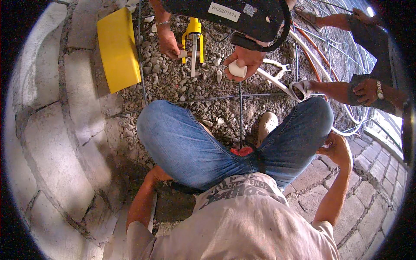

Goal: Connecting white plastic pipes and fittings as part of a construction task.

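Left hand point(159, 174): beside jeans point(182, 138); fingers hidden, cannot tell closure.
Right hand point(339, 149): at jeans' right knee; finger closure unclear.
White pipe fitting point(237, 68): in co-worker's hand point(253, 56).
Yellow forked tool point(193, 29): left of fitting.
Rebar point(241, 117): across gravel point(162, 82), between jeans and fitting.

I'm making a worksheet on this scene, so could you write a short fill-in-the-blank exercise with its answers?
1. The wearer's right hand is at the outer side of the ____ leg of the jeans.
2. The co-worker's hand nearer the picture's middle holds a short cylindrical piece coloured ____.
3. The bent panel at upper left is coloured ____.
4. The hand at the far right has a ____ on its wrist.

Missing words: right; white; yellow; watch.
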The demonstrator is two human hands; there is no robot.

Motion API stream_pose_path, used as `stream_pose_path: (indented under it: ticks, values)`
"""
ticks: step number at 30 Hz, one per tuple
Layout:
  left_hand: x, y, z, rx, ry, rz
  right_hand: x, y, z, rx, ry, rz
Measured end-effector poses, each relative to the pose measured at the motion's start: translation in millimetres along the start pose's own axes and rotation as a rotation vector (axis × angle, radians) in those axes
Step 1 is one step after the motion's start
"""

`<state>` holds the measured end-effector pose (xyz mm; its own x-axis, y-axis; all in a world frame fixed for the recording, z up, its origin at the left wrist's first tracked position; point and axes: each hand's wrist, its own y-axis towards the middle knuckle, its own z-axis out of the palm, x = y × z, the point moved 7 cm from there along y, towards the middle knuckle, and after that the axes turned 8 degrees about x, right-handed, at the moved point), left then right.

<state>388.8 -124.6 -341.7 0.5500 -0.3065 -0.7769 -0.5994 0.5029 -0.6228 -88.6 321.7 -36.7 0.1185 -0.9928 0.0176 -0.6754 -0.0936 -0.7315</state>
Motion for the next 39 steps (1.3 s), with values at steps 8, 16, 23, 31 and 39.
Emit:
stream_pose_path:
  ticks: [8, 16, 23, 31, 39]
  values:
    - [2.7, -3.0, 2.7, -0.007, -0.009, -0.01, 6.8, -1.3, -0.3, 0.013, 0.006, -0.003]
    - [5.8, -4.1, 5.7, 0.005, -0.001, -0.018, 17.7, -1.9, -3.6, 0.008, -0.008, -0.046]
    - [11.1, -4.7, 1.8, 0.029, 0.016, -0.031, 69.6, -23.7, -25.9, -0.114, -0.237, -0.137]
    - [5.6, -3.3, -9.2, 0.023, 0.02, -0.079, 220.5, 122.6, 30.0, 0.192, -0.453, -0.53]
    - [-46.1, -42.0, -25.2, -0.177, -0.149, -0.338, 254.1, 331.0, 148.2, -0.201, -0.043, -0.268]
